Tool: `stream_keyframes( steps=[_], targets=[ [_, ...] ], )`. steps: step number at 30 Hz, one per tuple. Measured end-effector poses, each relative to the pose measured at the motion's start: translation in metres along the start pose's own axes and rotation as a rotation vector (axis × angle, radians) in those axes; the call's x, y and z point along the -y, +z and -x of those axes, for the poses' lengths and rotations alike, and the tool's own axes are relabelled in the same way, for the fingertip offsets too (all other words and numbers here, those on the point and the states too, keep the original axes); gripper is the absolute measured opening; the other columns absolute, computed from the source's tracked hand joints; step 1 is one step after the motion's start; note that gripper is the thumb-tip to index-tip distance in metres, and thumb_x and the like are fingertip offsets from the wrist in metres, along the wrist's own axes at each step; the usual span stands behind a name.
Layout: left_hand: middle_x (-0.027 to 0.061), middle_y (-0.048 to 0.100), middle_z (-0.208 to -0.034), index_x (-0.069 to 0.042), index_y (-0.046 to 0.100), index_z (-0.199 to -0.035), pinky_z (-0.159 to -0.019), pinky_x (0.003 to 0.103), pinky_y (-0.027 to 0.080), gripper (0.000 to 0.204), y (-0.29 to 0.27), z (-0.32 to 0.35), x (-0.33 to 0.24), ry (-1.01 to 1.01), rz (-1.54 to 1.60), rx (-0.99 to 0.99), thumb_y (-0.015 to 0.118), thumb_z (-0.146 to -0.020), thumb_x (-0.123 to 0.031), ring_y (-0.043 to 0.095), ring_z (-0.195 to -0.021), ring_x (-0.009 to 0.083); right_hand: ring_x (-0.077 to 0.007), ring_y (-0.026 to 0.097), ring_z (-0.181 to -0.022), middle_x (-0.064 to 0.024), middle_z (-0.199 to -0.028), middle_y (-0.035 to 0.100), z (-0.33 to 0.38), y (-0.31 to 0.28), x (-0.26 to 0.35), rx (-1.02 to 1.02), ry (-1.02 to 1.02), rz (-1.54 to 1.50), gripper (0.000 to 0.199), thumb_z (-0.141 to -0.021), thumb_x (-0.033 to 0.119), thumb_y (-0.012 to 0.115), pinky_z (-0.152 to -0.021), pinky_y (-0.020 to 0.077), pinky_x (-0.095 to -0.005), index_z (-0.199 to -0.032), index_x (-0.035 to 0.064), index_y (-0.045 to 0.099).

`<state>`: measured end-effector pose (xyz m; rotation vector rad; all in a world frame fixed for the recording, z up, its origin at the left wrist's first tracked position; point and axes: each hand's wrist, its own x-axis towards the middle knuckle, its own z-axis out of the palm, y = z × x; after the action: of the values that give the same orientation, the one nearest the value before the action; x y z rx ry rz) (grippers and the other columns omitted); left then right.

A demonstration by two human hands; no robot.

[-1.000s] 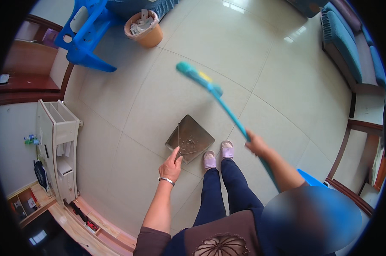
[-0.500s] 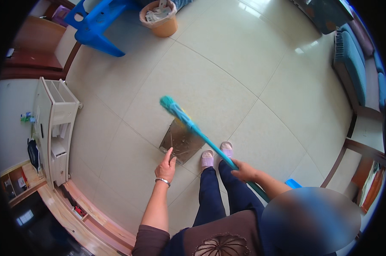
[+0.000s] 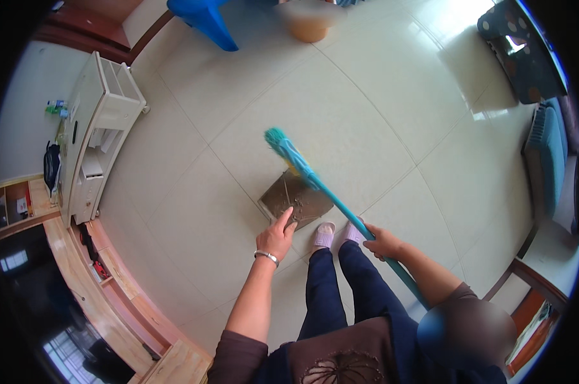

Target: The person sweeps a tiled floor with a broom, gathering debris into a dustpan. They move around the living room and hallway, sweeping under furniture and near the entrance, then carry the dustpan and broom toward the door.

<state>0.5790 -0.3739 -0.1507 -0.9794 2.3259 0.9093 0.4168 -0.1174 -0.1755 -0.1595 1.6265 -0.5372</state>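
From my remote seat I'm counting two bare hands, the left hand (image 3: 275, 243) and the right hand (image 3: 383, 243), one broom (image 3: 341, 206), one dustpan (image 3: 314, 206) and two lilac slippers (image 3: 324, 237). The right grip is wrapping snugly around the broom's teal handle. The left grip is reaching over the dustpan's near edge, index finger pointing out and thumb standing apart; the other fingers are hiding from me, so I'm unable to tell whether they're holding anything. One bracelet (image 3: 266, 257) is circling the left wrist. The dustpan is lying just ahead of the slippers, carrying small dark debris (image 3: 298, 201) that I'm finding too fine for counting. The broom's head is crossing its far side, blocking part of it from my view. Farther out, one blue plastic chair (image 3: 211, 22) and one tan bin (image 3: 310, 29) are standing beyond the broom, one white wheeled cart (image 3: 92, 102) is standing on the left, and one teal sofa (image 3: 549, 163) is sitting on the right.
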Motion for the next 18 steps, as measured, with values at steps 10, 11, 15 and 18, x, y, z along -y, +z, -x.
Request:
stream_keyframes(
  steps=[10,11,15,18],
  targets=[
    [0.0073,0.065,-0.101,-0.028,0.048,-0.127,-0.072,0.037,0.049,0.041,-0.006,0.060,0.087,-0.188,0.250,-0.194,0.053,-0.086,-0.033,0.062,-0.089,0.0271,-0.0271,0.059,-0.052,-0.0187,-0.073,0.059,-0.132,-0.002,0.156,-0.230,-0.194,0.371,0.062,-0.077,0.007,0.049,-0.044,0.0489,-0.0389,-0.136,0.0101,0.027],
    [0.0073,0.064,-0.101,-0.028,0.048,-0.127,-0.072,0.037,0.049,0.041,-0.004,0.066,0.097,-0.237,0.261,-0.200,0.053,-0.086,-0.033,0.062,-0.090,0.0270,-0.0277,0.060,-0.054,-0.0193,-0.075,0.059,-0.141,0.017,0.161,-0.199,-0.162,0.369,0.061,-0.077,0.008,0.049,-0.045,0.0491,-0.0393,-0.135,0.0098,0.028],
    [0.0068,0.062,-0.108,-0.030,0.045,-0.128,-0.075,0.037,0.049,0.042,0.015,0.086,0.136,-0.284,0.271,-0.247,0.051,-0.087,-0.032,0.061,-0.094,0.0261,-0.0273,0.062,-0.059,-0.0192,-0.079,0.061,-0.127,0.078,0.104,0.040,-0.137,0.488,0.062,-0.076,0.011,0.053,-0.051,0.0510,-0.0383,-0.134,0.0110,0.031],
    [0.0044,0.060,-0.113,-0.031,0.042,-0.130,-0.074,0.037,0.049,0.043,0.019,0.092,0.152,-0.289,0.258,-0.222,0.050,-0.088,-0.033,0.060,-0.098,0.0258,-0.0243,0.061,-0.061,-0.0163,-0.078,0.061,-0.060,0.090,0.083,0.312,-0.017,0.526,0.068,-0.078,0.015,0.055,-0.052,0.0506,-0.0365,-0.140,0.0152,0.027]
  ],
)
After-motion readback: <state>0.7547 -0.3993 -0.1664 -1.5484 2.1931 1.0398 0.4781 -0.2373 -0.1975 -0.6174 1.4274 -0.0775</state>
